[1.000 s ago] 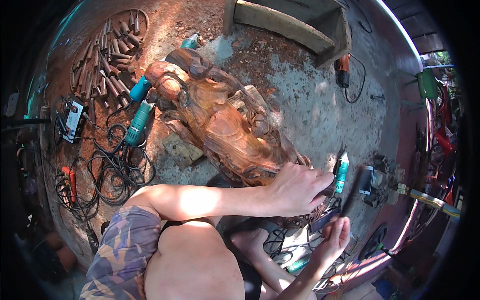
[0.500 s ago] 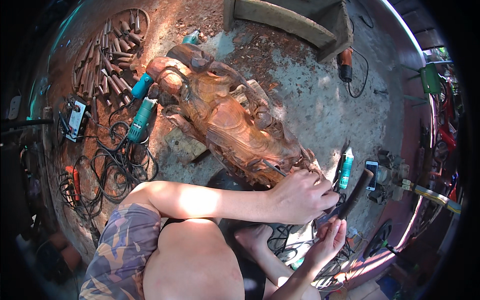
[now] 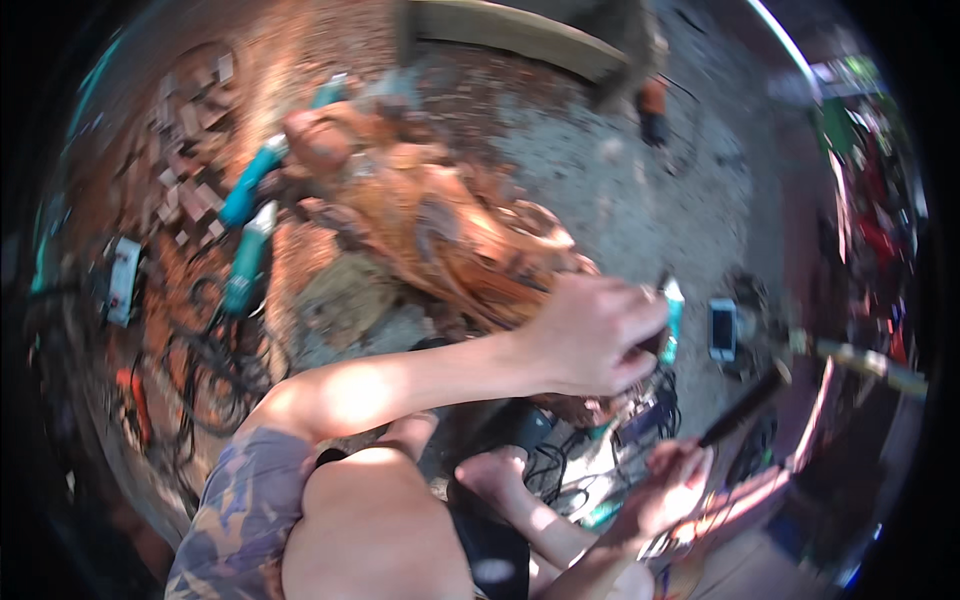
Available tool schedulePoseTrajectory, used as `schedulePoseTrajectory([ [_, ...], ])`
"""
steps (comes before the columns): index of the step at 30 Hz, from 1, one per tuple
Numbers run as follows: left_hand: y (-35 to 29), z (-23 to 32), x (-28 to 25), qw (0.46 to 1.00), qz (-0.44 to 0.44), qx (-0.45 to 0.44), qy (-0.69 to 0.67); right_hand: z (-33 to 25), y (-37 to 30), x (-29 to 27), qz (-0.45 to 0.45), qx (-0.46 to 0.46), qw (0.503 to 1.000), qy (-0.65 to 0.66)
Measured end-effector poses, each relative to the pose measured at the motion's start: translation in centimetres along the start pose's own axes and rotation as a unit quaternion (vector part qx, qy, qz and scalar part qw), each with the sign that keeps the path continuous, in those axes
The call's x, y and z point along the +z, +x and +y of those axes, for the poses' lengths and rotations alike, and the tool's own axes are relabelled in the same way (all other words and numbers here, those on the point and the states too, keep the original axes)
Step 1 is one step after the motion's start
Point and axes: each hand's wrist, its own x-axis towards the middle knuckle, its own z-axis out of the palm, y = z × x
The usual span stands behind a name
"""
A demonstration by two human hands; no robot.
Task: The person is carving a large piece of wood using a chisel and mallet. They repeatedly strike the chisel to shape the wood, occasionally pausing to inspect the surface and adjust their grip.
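A reddish-brown wood carving [image 3: 430, 220] with deep folds lies slantwise ahead of me, blurred by motion. My left hand [image 3: 592, 332] is closed over its near right end, which it partly hides. A chisel is in that fist; its thin metal shaft showed earlier, but now blur and fingers mostly hide it. Lower right, my right hand [image 3: 672, 488] grips one end of a dark round wooden stick [image 3: 745, 405], which points up and rightward, apart from the carving and the left hand.
Many chisels [image 3: 180, 165] lie in a pile at far left. Teal power tools [image 3: 250, 255] and tangled black cables [image 3: 215, 385] are left of the carving. Another teal tool [image 3: 671, 320] and a phone [image 3: 722, 330] lie to the right. A wooden bench [image 3: 520, 28] stands at the back.
The view has shifted and blurred. My right hand and the stick have swung down and right, away from my left hand. My left hand appears slightly higher, still closed.
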Motion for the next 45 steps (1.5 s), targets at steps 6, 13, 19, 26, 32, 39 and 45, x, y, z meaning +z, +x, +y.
schedulePoseTrajectory([
  [6,6.5,-2.8,-5.5,0.990,-0.052,-0.107,0.072,8.9,8.4,0.6,0.032,0.067,0.996,0.041],
  [13,9.7,-10.9,-5.6,0.787,-0.455,-0.198,0.367,15.8,13.9,3.6,-0.012,0.095,0.995,-0.042],
  [19,8.3,-12.9,-3.9,0.708,-0.534,-0.223,0.404,15.0,13.1,3.1,-0.010,0.086,0.974,-0.208],
  [26,6.6,-10.0,-5.6,0.750,-0.487,-0.199,0.400,13.2,7.7,2.6,0.055,0.061,0.961,-0.265],
  [32,2.4,-4.0,-9.3,0.849,-0.404,-0.134,0.313,11.7,-0.2,1.7,0.158,-0.011,0.972,-0.176],
  [39,2.5,-0.4,-10.6,0.791,-0.503,-0.160,0.309,11.7,2.4,-0.2,0.148,-0.034,0.988,-0.004],
  [45,7.6,-4.2,-8.7,0.796,-0.532,-0.180,0.226,11.7,3.5,-0.1,0.023,0.135,0.990,-0.042],
])
